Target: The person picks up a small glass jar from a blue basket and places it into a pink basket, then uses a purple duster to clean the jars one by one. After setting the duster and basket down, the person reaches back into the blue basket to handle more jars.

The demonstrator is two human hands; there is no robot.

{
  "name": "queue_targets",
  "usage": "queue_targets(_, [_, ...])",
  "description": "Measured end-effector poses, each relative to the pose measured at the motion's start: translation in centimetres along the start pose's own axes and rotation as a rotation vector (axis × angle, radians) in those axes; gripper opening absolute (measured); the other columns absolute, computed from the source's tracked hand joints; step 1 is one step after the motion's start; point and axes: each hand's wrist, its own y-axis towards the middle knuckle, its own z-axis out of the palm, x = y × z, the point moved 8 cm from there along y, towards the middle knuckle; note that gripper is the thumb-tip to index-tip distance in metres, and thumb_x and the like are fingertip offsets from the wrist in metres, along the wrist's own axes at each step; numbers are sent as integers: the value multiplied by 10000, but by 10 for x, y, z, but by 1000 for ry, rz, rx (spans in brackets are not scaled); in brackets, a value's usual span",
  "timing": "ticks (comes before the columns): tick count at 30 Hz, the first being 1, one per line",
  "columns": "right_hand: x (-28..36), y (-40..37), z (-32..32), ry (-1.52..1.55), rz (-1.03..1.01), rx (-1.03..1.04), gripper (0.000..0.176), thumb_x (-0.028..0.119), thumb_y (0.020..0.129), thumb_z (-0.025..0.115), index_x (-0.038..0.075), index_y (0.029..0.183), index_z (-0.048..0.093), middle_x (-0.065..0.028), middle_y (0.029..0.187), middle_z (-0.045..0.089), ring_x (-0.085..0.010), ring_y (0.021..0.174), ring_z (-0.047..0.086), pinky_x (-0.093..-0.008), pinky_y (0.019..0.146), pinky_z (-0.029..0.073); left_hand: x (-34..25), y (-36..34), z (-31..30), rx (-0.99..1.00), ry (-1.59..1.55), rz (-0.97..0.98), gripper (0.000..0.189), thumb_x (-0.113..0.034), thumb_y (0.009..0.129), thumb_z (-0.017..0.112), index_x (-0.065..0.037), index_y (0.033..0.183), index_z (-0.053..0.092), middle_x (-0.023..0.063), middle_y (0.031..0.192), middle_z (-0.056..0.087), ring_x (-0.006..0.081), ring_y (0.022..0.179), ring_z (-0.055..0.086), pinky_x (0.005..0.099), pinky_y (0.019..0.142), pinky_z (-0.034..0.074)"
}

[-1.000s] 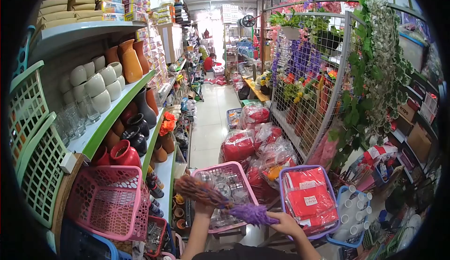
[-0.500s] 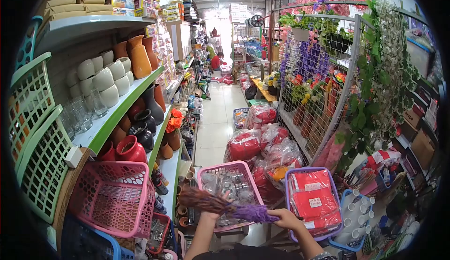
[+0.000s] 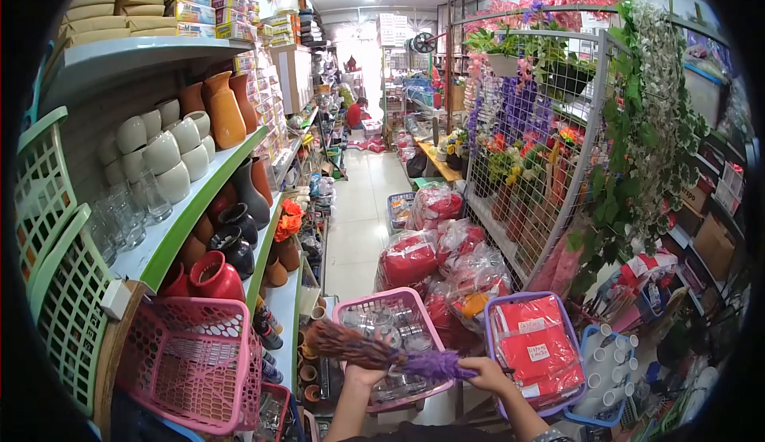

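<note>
A bundle of dried-looking stems, reddish brown at its left end and purple at its right, lies across both my hands at about a level tilt. My left hand holds it from below near the brown part, its fingers mostly hidden behind the stems. At the purple end, my right hand is closed around the bundle, and a thin dark tip sticks out past it. Directly behind the bundle is a pink basket with clear glass or plastic containers in it.
On the right stand a purple basket of red packets and a blue basket of white cups. Shelves with vases and an empty pink basket line the left. A tiled aisle runs ahead; a person in red is far off.
The bundle stays between both hands and looks sharper now, with its brown end turned slightly. The camera view has tilted and shifted a little, so the shelves sit lower and farther left.
</note>
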Motion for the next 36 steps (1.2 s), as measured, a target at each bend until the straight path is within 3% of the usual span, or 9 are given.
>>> queue_targets(2, [-15, 7, 3, -18, 129, -14, 351, 119, 726, 645, 59, 1071, 614, -163, 977, 641, -277, 922, 630, -314, 798, 472, 1, -8, 16, -148, -132, -31, 407, -387, 883, 418, -107, 1165, 506, 56, 1125, 610, 250, 1170, 484, 603, 1043, 214])
queue_targets(10, [-13, 41, 8, 366, 163, -127, 380, 74, 757, 621, 22, 1130, 576, -131, 1006, 654, -153, 922, 603, -282, 829, 438, -28, 21, 27, 175, -65, -24, 348, -338, 865, 485, -70, 1063, 586, 91, 1084, 631, 240, 1091, 555, 510, 994, 350])
queue_targets(14, [-2, 56, 12, 482, 241, -104, 421, 34, 757, 588, 5, 1175, 546, -100, 1030, 637, -123, 946, 560, -265, 855, 418, -37, 19, 18, -85, 155, 69, 257, -261, 894, 509, -41, 1001, 589, 90, 943, 656, 255, 999, 604, 432, 899, 440])
queue_targets(17, [-2, 61, 20, 498, 228, -27, 456, 38, 722, 579, 16, 1176, 547, -106, 974, 640, -140, 893, 578, -270, 817, 433, -83, 11, 31, -166, 1266, 704, 217, -191, 836, 601, -1, 939, 595, 137, 892, 662, 281, 807, 645, 338, 682, 467])
queue_targets(21, [-9, 65, 20, 143, 203, 37, 478, 132, 693, 601, 101, 1169, 565, -167, 942, 650, -262, 882, 640, -321, 781, 463, -89, -1, 39, -348, 1902, 826, 363, -247, 762, 659, -17, 1031, 577, 233, 885, 619, 391, 808, 606, 421, 676, 470])
queue_targets(25, [18, 75, 3, 15, 477, 33, 461, 169, 695, 606, 152, 1155, 581, -187, 980, 626, -309, 932, 616, -361, 796, 463, -96, -8, 49, -301, 1939, 988, 351, -228, 747, 654, -27, 1027, 588, 210, 882, 627, 388, 822, 600, 450, 712, 469])
queue_targets(30, [-9, 78, 31, 105, 232, 220, 463, 159, 703, 568, 183, 1165, 577, -202, 964, 623, -323, 935, 611, -366, 794, 462, -102, -15, 45, -301, 2029, 909, 360, -199, 742, 656, -21, 1046, 585, 197, 925, 630, 371, 847, 603, 428, 727, 473])
queue_targets(34, [-44, 89, 34, 181, 515, 11, 499, 127, 689, 569, 134, 1188, 563, -201, 995, 629, -329, 927, 617, -348, 817, 457, -102, -23, 34, -307, 1920, 986, 319, -157, 762, 650, -25, 1046, 593, 168, 884, 643, 289, 780, 639, 358, 690, 489])
queue_targets(36, [-92, 95, 50, 233, 450, -177, 518, 125, 690, 568, 77, 1205, 541, -234, 983, 621, -332, 911, 622, -357, 808, 457, -105, -18, 4, -384, 1633, 708, 238, -140, 851, 581, 19, 1029, 583, 110, 862, 655, 184, 808, 647, 285, 686, 487])
